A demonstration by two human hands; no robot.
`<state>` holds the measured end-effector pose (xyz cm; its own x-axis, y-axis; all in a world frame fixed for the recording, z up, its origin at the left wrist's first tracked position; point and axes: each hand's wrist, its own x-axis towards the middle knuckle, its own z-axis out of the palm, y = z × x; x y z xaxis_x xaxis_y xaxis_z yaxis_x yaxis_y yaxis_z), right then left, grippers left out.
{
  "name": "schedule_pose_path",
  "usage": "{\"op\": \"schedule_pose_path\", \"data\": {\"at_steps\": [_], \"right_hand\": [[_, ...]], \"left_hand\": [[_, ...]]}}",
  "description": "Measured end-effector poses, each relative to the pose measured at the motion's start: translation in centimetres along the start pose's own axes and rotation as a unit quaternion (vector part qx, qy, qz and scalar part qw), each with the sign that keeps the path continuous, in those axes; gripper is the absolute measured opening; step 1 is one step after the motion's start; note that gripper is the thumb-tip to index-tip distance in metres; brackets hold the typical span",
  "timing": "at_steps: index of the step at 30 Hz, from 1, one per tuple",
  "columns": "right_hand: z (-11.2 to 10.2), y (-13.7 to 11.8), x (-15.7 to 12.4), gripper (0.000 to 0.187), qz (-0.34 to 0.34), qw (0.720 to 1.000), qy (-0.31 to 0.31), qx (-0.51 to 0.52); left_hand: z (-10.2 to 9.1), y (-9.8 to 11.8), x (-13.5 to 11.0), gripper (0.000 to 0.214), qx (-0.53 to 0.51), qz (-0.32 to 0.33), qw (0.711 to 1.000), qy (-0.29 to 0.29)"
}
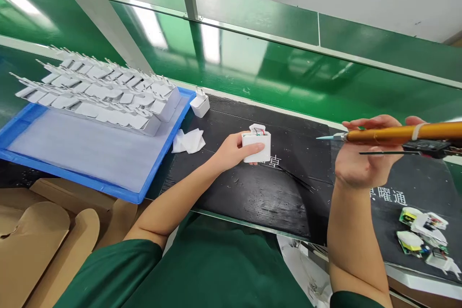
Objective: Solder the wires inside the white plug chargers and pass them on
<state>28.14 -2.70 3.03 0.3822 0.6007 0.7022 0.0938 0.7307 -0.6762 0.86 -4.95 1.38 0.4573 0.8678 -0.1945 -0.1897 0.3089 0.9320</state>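
Observation:
My left hand (245,148) is closed round a small white adapter housing (256,147), thumb across its front. A white plug piece (257,128) and thin wires, one of them red, show at its open top. Raised on the right, my right hand (364,161) is at a gold tube-shaped glue dispensing pen (390,134), which lies across the palm with fingers behind and above it. The pen's pale blue tapered nozzle (325,137) points left, apart from the housing. Under the tube is a black switch with a thin metal lever (382,153).
Tweezers (296,178) lie on the black mat (252,197). Left stands a blue-edged tray (149,180) with rows of white plug adapters (101,91); one adapter (199,103) and a crumpled white cloth (188,141) are beside it. Circuit boards with white parts (426,236) lie right.

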Motion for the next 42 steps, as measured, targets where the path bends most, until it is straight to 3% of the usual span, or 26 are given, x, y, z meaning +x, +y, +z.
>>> {"op": "schedule_pose_path", "data": {"at_steps": [5,10,15,22,25,27,30,32,35,38,42], "right_hand": [[-2.2,1.6,-0.5,0.059,-0.021,0.998,0.063,-0.021],[-3.6,2.2,-1.1,0.054,-0.029,0.996,0.079,-0.042],[-4.4,2.1,-1.1,0.057,-0.028,0.993,0.102,-0.052],[-5.1,2.6,-1.2,0.065,-0.025,0.993,0.096,-0.057],[-5.5,3.0,-1.1,0.069,-0.025,0.991,0.105,-0.084],[-5.6,3.1,-1.0,0.070,-0.020,0.989,0.110,-0.097],[-5.6,3.1,-0.9,0.073,-0.010,0.989,0.112,-0.095],[-5.6,3.0,-0.9,0.073,-0.002,0.990,0.109,-0.092],[-5.6,2.9,-0.9,0.071,-0.002,0.991,0.099,-0.088],[-5.5,2.8,-0.8,0.071,-0.008,0.992,0.100,-0.075],[-5.2,2.7,-0.7,0.073,-0.001,0.991,0.107,-0.074]], "left_hand": [[0.0,-0.3,0.3,0.060,0.008,-0.015,1.000,0.005],[-0.2,-0.8,0.8,0.053,0.046,-0.005,0.998,0.052],[-0.3,-0.7,1.1,0.058,0.035,-0.053,0.998,0.018],[-0.5,-1.0,0.9,0.060,0.058,-0.047,0.997,-0.016],[-0.6,-1.2,0.8,0.056,0.126,-0.016,0.992,-0.004],[-0.7,-1.1,0.9,0.047,0.233,0.029,0.971,0.038],[-1.0,-1.0,1.3,0.038,0.395,0.083,0.910,0.101],[-1.4,-1.0,1.7,0.035,0.453,0.082,0.881,0.109],[-2.4,-0.7,2.0,0.028,0.497,0.047,0.863,0.078],[-3.6,-0.4,2.1,0.037,0.483,0.008,0.875,0.028],[-4.1,-1.0,3.0,0.062,0.332,0.003,0.943,0.019]]}}
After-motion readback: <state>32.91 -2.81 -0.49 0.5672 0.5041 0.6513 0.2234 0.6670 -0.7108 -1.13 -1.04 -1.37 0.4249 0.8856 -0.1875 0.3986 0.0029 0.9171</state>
